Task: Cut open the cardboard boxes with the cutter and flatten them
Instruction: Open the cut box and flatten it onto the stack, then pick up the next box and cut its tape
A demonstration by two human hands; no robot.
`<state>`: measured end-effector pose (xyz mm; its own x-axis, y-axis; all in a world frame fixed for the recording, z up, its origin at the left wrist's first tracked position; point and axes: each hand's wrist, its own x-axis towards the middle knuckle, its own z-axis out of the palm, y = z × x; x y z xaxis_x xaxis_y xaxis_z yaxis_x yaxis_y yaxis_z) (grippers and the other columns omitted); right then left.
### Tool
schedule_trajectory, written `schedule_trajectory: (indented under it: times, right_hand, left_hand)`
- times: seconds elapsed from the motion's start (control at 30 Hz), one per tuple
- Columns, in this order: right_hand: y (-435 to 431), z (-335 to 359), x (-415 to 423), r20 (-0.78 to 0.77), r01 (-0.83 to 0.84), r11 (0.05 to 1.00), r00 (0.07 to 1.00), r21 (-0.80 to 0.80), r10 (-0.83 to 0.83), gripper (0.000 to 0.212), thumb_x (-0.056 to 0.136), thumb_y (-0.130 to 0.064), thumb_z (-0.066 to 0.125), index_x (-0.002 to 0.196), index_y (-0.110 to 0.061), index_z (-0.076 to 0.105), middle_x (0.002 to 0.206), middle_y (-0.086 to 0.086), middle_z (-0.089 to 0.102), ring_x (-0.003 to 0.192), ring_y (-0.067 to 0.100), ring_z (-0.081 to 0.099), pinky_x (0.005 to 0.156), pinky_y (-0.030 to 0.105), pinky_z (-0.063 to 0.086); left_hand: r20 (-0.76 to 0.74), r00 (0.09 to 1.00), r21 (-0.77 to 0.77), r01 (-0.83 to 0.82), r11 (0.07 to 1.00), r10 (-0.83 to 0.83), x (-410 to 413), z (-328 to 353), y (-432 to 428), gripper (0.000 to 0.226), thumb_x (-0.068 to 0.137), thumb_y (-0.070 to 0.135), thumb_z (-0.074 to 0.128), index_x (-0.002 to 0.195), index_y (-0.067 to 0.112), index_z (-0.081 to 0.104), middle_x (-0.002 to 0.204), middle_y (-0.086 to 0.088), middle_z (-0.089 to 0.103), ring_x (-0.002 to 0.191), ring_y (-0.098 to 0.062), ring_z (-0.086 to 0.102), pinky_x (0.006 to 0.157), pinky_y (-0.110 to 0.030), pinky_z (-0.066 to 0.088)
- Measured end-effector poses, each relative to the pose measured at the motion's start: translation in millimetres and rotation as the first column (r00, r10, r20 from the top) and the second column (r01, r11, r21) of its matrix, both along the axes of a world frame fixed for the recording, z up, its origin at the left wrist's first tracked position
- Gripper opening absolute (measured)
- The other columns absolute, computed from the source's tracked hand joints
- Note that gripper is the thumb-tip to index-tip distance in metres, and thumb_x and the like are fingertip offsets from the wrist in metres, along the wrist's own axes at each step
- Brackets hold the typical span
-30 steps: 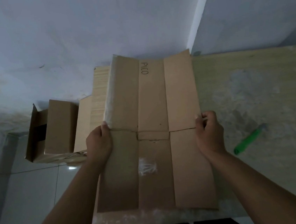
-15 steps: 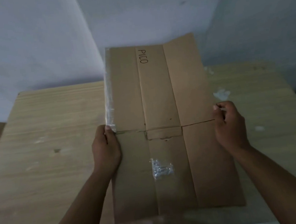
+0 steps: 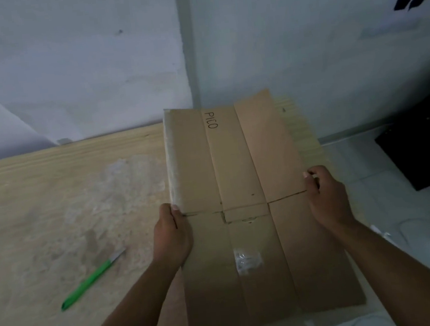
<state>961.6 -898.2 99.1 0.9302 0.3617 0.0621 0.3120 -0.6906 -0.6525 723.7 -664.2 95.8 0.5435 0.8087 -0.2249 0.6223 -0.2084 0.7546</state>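
Observation:
A flattened brown cardboard box [image 3: 238, 171], marked "PILO" near its far edge, is held over the right end of the wooden table [image 3: 53, 201]. My left hand [image 3: 172, 233] grips its left edge at the middle fold, thumb on top. At the same fold my right hand [image 3: 326, 199] grips the right edge. Clear tape runs along the box's far left edge, and a tape scrap sticks to its near half. The green cutter [image 3: 92, 279] lies on the table left of my left arm, apart from both hands.
White walls meet in a corner behind the table. Right of the table is pale tiled floor [image 3: 398, 196] with a black object [image 3: 424, 148] on it. The table's right edge lies under the cardboard.
The view has swung to the right: the other boxes at the left are out of sight and the cutter now shows at the left. Both hands keep the same grip on the flattened box.

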Motion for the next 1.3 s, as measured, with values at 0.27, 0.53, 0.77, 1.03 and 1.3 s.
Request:
schedule_trajectory:
  times: [0.27,0.53,0.77,1.03,1.3]
  right_hand:
    - [-37.6,-20.2,23.7,-0.035,0.012,0.983,0.999,-0.185,-0.019,0.025,0.104,-0.031,0.047,0.115,-0.012,0.059,0.092,0.019,0.07,0.083,0.04,0.066,0.07,0.045,0.054]
    - [-18.3,-23.0,5.2,-0.122,0.167,0.972,0.974,-0.168,-0.188,0.033,0.096,-0.008,0.051,0.128,-0.008,0.059,0.117,0.02,0.064,0.108,0.04,0.06,0.091,0.043,0.046]
    - [30.8,-13.2,-48.3,-0.005,0.014,0.97,1.0,-0.241,-0.015,0.043,0.089,-0.007,0.055,0.132,-0.005,0.058,0.129,0.02,0.061,0.118,0.038,0.058,0.1,0.045,0.046]
    - [164.8,1.1,-174.3,0.024,-0.258,0.938,0.962,-0.234,0.271,0.055,0.083,-0.022,0.041,0.13,-0.003,0.06,0.128,0.019,0.063,0.115,0.036,0.061,0.101,0.045,0.049]
    - [320.8,5.8,-347.8,-0.019,-0.394,0.868,0.913,-0.303,0.408,0.051,0.094,-0.023,0.044,0.139,-0.003,0.056,0.147,0.02,0.05,0.138,0.031,0.045,0.115,0.045,0.035]
  left_hand:
    - [-0.157,0.977,-0.116,0.127,0.985,-0.145,10.7,-26.0,-3.8,0.011,0.107,0.031,0.053,0.106,0.021,0.057,0.087,0.005,0.069,0.072,-0.016,0.067,0.063,-0.038,0.055]
    - [-0.224,0.956,-0.058,0.184,0.981,-0.192,5.0,-24.4,3.2,0.017,0.101,0.029,0.064,0.111,0.018,0.056,0.085,0.003,0.07,0.073,-0.021,0.068,0.067,-0.042,0.058]
    - [-0.209,0.951,-0.069,0.217,0.974,-0.227,-31.5,-14.9,23.8,0.016,0.104,0.031,0.059,0.116,0.022,0.059,0.091,0.006,0.066,0.076,-0.017,0.067,0.068,-0.041,0.06]
    - [-0.147,0.958,0.2,0.272,0.941,-0.246,-129.8,12.0,105.3,0.021,0.105,0.035,0.054,0.119,0.02,0.06,0.103,0.003,0.065,0.085,-0.014,0.062,0.072,-0.032,0.051]
    - [-0.226,0.938,0.309,0.326,0.893,-0.264,-310.3,16.8,240.8,0.031,0.106,0.038,0.05,0.13,0.02,0.057,0.124,-0.001,0.064,0.108,-0.021,0.063,0.084,-0.034,0.051]
